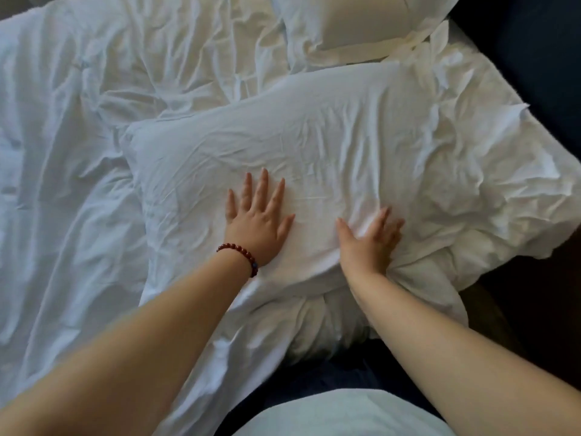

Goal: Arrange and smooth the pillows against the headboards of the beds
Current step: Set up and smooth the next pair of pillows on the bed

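Observation:
A large white pillow (314,146) lies across the middle of the bed, its case creased. My left hand (257,215) lies flat on its near half with fingers spread and straight, a red bead bracelet on the wrist. My right hand (371,240) presses on the pillow's near right part, fingers extended into a bunched fold of the case. A second white pillow (355,23) lies at the top of the view, beyond the first one. A dark headboard (534,51) runs along the right side.
A crumpled white duvet (63,152) covers the left half of the bed. The loose end of the pillowcase (503,190) hangs rumpled at the right bed edge. Dark floor (518,309) shows at the lower right. My light shirt (339,413) fills the bottom.

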The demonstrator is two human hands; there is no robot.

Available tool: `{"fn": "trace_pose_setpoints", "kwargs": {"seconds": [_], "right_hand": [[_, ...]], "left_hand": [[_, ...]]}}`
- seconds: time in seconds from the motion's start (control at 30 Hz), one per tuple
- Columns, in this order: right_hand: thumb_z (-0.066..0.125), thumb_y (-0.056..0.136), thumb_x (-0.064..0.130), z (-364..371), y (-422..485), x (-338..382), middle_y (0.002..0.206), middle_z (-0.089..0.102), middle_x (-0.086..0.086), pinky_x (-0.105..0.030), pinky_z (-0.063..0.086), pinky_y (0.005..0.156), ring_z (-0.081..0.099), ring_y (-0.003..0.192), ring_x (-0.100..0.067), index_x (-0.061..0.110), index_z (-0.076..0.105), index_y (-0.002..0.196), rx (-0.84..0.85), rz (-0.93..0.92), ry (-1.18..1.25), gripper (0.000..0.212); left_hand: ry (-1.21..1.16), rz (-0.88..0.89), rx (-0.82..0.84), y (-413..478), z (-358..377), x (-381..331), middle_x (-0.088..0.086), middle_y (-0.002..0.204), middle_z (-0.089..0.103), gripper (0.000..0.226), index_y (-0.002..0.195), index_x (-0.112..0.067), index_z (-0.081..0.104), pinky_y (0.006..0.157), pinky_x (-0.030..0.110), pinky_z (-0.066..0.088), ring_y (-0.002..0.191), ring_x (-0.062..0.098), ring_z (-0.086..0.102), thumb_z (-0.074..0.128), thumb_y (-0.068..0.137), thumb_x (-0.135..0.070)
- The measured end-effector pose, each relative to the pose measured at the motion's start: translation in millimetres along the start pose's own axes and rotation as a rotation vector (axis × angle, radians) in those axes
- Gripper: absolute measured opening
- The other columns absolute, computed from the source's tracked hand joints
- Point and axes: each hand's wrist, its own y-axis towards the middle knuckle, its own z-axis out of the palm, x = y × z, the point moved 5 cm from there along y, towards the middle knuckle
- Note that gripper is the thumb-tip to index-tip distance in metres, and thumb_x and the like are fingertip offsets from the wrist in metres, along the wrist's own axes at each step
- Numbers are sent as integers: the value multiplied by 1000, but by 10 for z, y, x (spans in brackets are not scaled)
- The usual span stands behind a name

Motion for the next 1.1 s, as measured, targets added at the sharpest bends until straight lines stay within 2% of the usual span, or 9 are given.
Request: {"fn": "trace_pose_setpoints", "kwargs": {"seconds": [0.1,0.27,0.37,0.57,0.67,0.77,0.87,0.97,1.1], "right_hand": [[68,81,54,-121,165,-147,160,5,-24,-33,12,117,10,149,-30,13,-3,155,-32,267,305,110],[78,67,59,-49,243,-74,157,23,-17,-33,28,110,32,141,-31,17,0,156,-57,626,642,125],[81,57,64,64,293,15,155,28,-20,-37,30,111,36,139,-34,23,-4,155,-70,739,756,136],[83,64,53,-15,470,-21,153,30,-20,-32,30,108,37,137,-30,17,-2,156,-130,848,844,130],[86,58,53,60,538,-7,147,35,-3,-33,29,110,40,130,-19,24,5,156,-102,831,1021,130],[92,17,61,131,589,39,130,58,5,-42,49,100,61,110,-17,29,38,142,-141,744,1153,140],[95,32,47,103,632,79,118,66,6,-42,52,97,65,104,-14,25,49,134,-167,653,1178,114],[92,35,50,46,658,116,122,64,12,-38,49,101,62,109,-8,29,48,135,-169,544,1180,111],[92,32,57,-28,645,148,121,66,13,-39,49,101,64,109,-6,31,53,130,-196,498,1178,109]], "left_hand": [[25,66,-33,537,-147,-111,-1,160,-22,67,152,-32,-12,117,51,-12,145,23,-26,13,96,-59],[103,184,-60,1277,-356,-338,-3,162,-13,71,153,-33,-4,118,49,-10,148,21,-16,17,94,-64],[119,239,-54,1563,-451,-454,-4,162,-9,73,154,-31,-2,119,48,-7,148,20,-13,17,93,-66],[115,378,-49,2016,-700,-558,-3,163,3,82,155,-27,5,120,42,0,149,17,-2,26,88,-71],[80,354,2,2323,-831,-565,-3,163,5,92,155,-26,6,120,39,5,149,17,2,31,82,-78],[10,229,129,2664,-917,-548,3,157,26,99,152,-24,16,115,44,24,142,26,28,46,76,-80],[-117,55,260,2884,-953,-464,2,134,53,109,141,-26,34,101,45,43,117,28,54,51,55,-91],[-163,4,258,2936,-983,-445,-1,120,62,116,129,-26,50,97,44,47,106,25,59,50,40,-100],[-253,3,210,2847,-1061,-431,-2,105,65,97,113,-21,59,90,40,49,96,23,60,58,46,-92]]}}
